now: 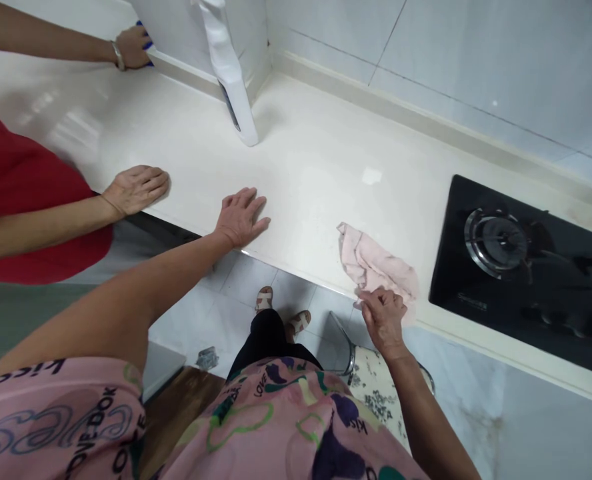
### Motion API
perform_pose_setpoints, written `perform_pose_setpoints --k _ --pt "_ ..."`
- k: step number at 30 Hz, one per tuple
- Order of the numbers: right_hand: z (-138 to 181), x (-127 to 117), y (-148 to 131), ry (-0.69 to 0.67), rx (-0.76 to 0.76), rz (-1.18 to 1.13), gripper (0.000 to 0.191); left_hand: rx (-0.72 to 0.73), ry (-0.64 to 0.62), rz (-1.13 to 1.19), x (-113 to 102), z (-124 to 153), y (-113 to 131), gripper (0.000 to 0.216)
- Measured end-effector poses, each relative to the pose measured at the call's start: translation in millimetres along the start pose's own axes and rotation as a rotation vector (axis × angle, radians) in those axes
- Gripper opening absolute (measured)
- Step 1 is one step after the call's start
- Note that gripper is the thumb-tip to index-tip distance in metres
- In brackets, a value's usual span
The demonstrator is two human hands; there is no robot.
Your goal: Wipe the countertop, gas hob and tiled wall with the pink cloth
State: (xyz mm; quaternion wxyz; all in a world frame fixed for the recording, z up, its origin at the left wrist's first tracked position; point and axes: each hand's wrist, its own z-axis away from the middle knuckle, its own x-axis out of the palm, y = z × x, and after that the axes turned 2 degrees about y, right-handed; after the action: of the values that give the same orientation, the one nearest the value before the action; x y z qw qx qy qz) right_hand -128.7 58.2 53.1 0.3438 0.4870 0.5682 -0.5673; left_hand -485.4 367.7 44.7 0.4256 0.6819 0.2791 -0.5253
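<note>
From the head camera, the person's right hand (383, 320) has its fingers curled closed, gripping the edge of a crumpled pale pink cloth (376, 263) on a glossy cream stone countertop (306, 160), just beside a black glass gas hob (511, 307). The left hand (241, 217) rests palm down on the countertop, its fingers spread open. A co-worker in red clothing (26, 200) has one flat hand (135, 190) on the countertop, and another hand (135, 47) at the edge of a white panel (171, 33).
</note>
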Motion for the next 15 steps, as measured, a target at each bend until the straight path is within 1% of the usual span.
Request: perform_pose_setpoints --k 4,7,11,15 --pt "1 0 9 -0.012 -0.011 0.023 0.020 0.007 -0.005 -0.003 1 0 0 0.062" --pt "0 3 8 0.001 0.001 0.038 0.015 0.007 -0.007 0.004 1 0 0 0.063" --pt "-12 7 -6 0.040 0.038 0.001 0.018 0.004 -0.005 0.010 1 1 1 0.069" --pt "-30 9 -29 -0.015 0.081 -0.059 0.020 0.015 -0.019 -0.010 -2 1 2 0.071"
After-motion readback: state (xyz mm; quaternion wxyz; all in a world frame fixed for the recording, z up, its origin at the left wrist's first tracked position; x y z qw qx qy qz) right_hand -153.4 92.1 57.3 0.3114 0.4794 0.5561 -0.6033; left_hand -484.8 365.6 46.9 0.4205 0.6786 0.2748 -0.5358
